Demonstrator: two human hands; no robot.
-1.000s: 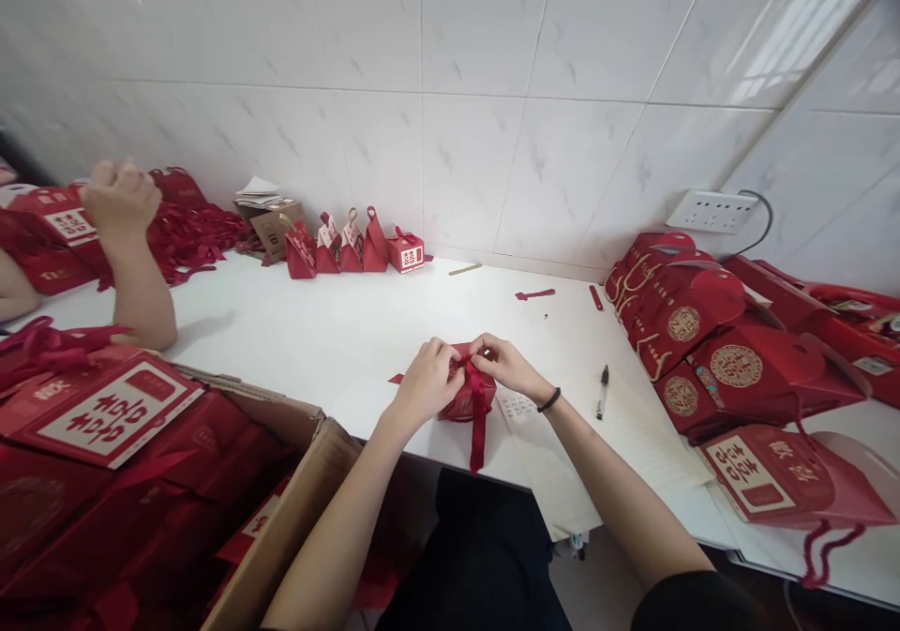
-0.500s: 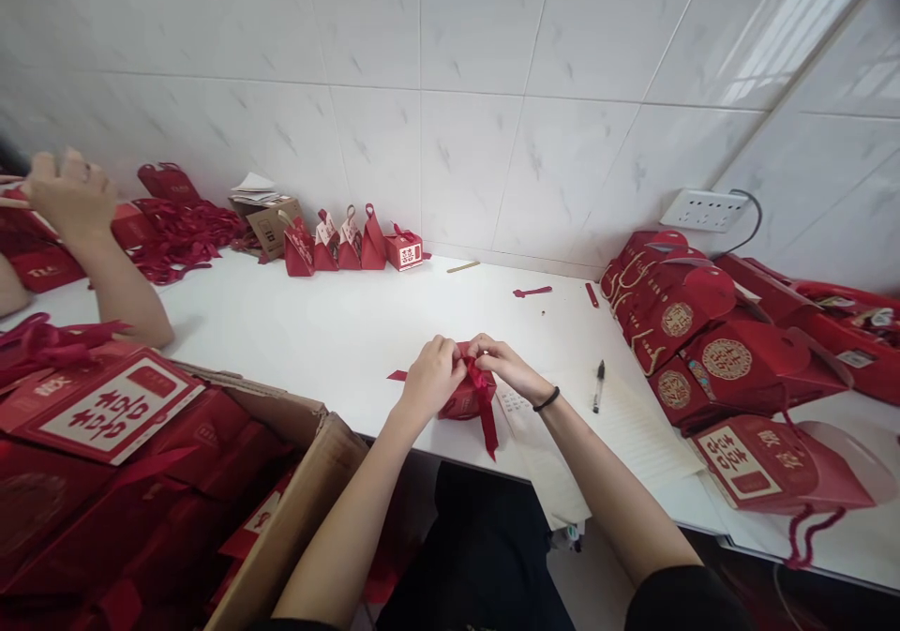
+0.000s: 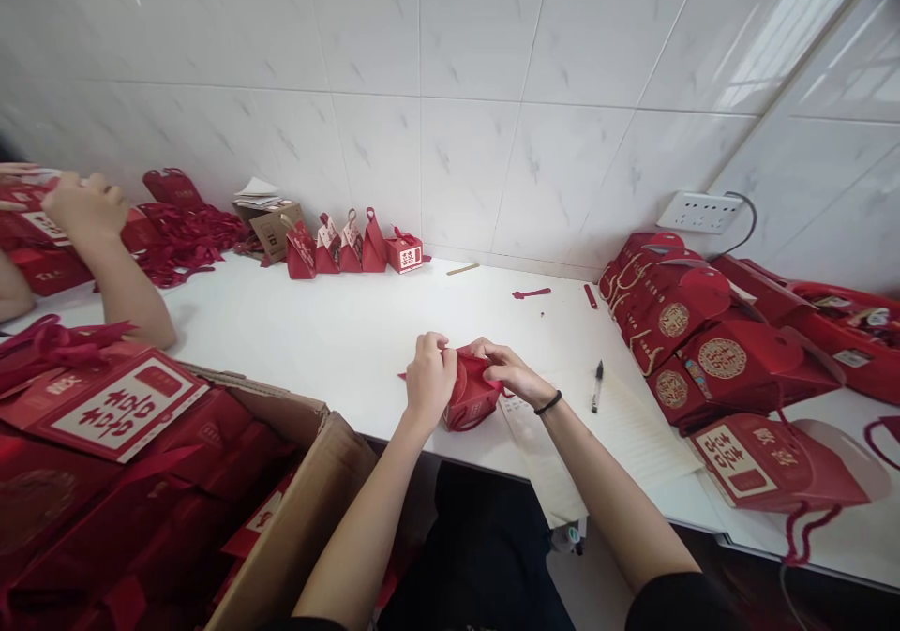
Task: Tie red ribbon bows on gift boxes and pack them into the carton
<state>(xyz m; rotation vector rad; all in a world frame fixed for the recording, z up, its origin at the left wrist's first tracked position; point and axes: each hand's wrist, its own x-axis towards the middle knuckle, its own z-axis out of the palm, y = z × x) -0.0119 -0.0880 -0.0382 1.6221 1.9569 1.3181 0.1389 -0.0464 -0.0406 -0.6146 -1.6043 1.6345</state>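
A small red gift box (image 3: 472, 398) stands at the table's front edge between my hands. Its top flaps look parted, and a dark red ribbon loops low across its front. My left hand (image 3: 431, 378) has its fingers closed at the box's left top edge; the fingertips are partly hidden. On the other side my right hand (image 3: 512, 370), with a black band at the wrist, pinches the upper right edge. Whether ribbon is also between those fingers I cannot tell.
At left, a cardboard carton (image 3: 316, 462) holds several red boxes. Another person's hand (image 3: 88, 204) handles red boxes beyond it. Small bags (image 3: 337, 247) line the wall. Right of me are a pen (image 3: 597, 387), lined paper (image 3: 639, 434) and stacked red boxes (image 3: 724, 359).
The ribbon end that hung down the front has moved away, and the box's top flaps now show apart. My hands have moved from the ribbon knot to the box's sides.
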